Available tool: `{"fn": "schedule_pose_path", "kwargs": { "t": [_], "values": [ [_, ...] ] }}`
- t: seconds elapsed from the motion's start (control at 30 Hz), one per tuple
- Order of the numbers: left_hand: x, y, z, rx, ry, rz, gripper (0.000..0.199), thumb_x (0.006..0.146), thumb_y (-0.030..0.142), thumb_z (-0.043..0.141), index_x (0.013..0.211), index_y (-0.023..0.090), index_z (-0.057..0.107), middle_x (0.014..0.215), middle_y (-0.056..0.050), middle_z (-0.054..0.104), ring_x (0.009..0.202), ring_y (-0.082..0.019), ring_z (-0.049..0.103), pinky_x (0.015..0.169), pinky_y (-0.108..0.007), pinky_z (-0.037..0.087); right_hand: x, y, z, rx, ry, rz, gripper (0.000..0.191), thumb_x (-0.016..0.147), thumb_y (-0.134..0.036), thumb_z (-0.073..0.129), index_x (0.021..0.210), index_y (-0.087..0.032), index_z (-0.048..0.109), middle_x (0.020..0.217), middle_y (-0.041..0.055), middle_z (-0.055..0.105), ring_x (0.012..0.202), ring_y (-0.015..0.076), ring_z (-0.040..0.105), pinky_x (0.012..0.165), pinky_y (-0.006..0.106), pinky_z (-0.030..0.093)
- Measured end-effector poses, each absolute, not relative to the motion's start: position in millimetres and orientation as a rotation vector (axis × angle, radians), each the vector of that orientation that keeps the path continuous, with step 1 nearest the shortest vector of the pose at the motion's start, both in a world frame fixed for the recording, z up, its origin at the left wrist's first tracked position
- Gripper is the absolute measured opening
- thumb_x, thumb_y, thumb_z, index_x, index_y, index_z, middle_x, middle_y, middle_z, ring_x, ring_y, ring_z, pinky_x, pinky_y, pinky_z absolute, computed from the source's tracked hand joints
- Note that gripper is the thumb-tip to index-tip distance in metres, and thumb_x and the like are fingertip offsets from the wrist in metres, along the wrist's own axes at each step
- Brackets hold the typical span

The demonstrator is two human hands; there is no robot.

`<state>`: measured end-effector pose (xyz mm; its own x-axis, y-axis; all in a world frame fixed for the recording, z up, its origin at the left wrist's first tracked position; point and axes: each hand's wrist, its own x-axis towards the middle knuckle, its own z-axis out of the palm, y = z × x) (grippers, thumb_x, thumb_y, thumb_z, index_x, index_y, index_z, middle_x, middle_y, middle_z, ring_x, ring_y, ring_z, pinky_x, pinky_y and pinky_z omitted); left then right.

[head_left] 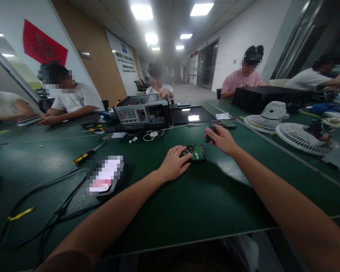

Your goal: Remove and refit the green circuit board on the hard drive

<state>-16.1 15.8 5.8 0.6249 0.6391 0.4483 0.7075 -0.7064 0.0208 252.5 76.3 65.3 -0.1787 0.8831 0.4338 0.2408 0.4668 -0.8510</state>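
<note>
A hard drive (197, 153) lies on the green table with its green circuit board facing up. My left hand (174, 161) grips it from the left, fingers over its top and thumb along the near edge, hiding the left part. In my right hand (221, 139) is a screwdriver (207, 138) with a dark green handle, closed between thumb and fingers. Its thin shaft slants down to the right end of the drive; whether the tip sits in a screw is too small to tell. Just beyond my right hand rests a second circuit-board unit (228, 124).
An opened computer case (143, 113) and a dark flat panel (192, 115) stand across the table. White fan parts (268, 117) lie at the right, near a black case (268, 99). At left are a yellow-black screwdriver (86, 155) and black cables (59, 211). Several people sit around.
</note>
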Motion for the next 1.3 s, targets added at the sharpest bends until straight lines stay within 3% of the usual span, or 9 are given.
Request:
{"fn": "schedule_pose_path", "kwargs": {
  "t": [0.3, 0.63, 0.9, 1.03, 1.3],
  "values": [
    [-15.5, 14.6, 7.3, -2.714, -1.125, -0.666, 0.039, 0.100, 0.036, 0.062, 0.139, 0.026, 0.064, 0.152, -0.013, 0.050, 0.144, -0.036, 0.041, 0.118, -0.061, 0.039, 253.2, 79.2, 58.3, -0.962, -1.741, 0.762, 0.040, 0.095, -0.061, 0.065, 0.095, -0.021, 0.064, 0.085, 0.0035, 0.070, 0.057, 0.0105, 0.056, 0.049, 0.025, 0.045],
    [-15.3, 19.3, 2.2, -2.735, -1.158, -0.688, 0.041, 0.099, 0.036, 0.063, 0.139, 0.028, 0.064, 0.150, -0.013, 0.051, 0.143, -0.036, 0.041, 0.119, -0.061, 0.038, 252.2, 75.1, 61.2, -0.946, -1.763, 0.785, 0.037, 0.094, -0.058, 0.069, 0.093, -0.020, 0.066, 0.082, 0.0037, 0.071, 0.055, 0.0103, 0.055, 0.048, 0.026, 0.042],
    [-16.6, 19.1, 1.3, -2.729, -1.239, -0.799, 0.038, 0.096, 0.036, 0.070, 0.134, 0.031, 0.070, 0.161, -0.012, 0.035, 0.148, -0.039, 0.032, 0.117, -0.062, 0.037, 246.9, 72.1, 62.9, -0.892, -1.662, 1.022, 0.040, 0.091, -0.059, 0.071, 0.104, -0.021, 0.068, 0.096, 0.0065, 0.076, 0.050, 0.0084, 0.054, 0.040, 0.023, 0.035],
    [-17.3, 18.6, 1.1, -2.728, -1.265, -0.783, 0.037, 0.097, 0.038, 0.069, 0.134, 0.033, 0.070, 0.160, -0.011, 0.036, 0.148, -0.039, 0.032, 0.117, -0.063, 0.035, 249.4, 74.3, 63.6, -0.829, -1.544, 1.235, 0.052, 0.097, -0.067, 0.057, 0.109, -0.019, 0.070, 0.100, 0.0120, 0.077, 0.052, 0.0119, 0.058, 0.041, 0.025, 0.037],
    [-18.3, 19.9, 1.1, -2.711, -1.166, -0.768, 0.037, 0.098, 0.037, 0.067, 0.134, 0.030, 0.071, 0.158, -0.012, 0.041, 0.146, -0.038, 0.035, 0.117, -0.063, 0.035, 253.6, 75.2, 66.2, -0.823, -1.469, 1.400, 0.047, 0.094, -0.062, 0.062, 0.112, -0.020, 0.071, 0.102, 0.0118, 0.077, 0.053, 0.0123, 0.056, 0.041, 0.026, 0.032]
  ]
}}
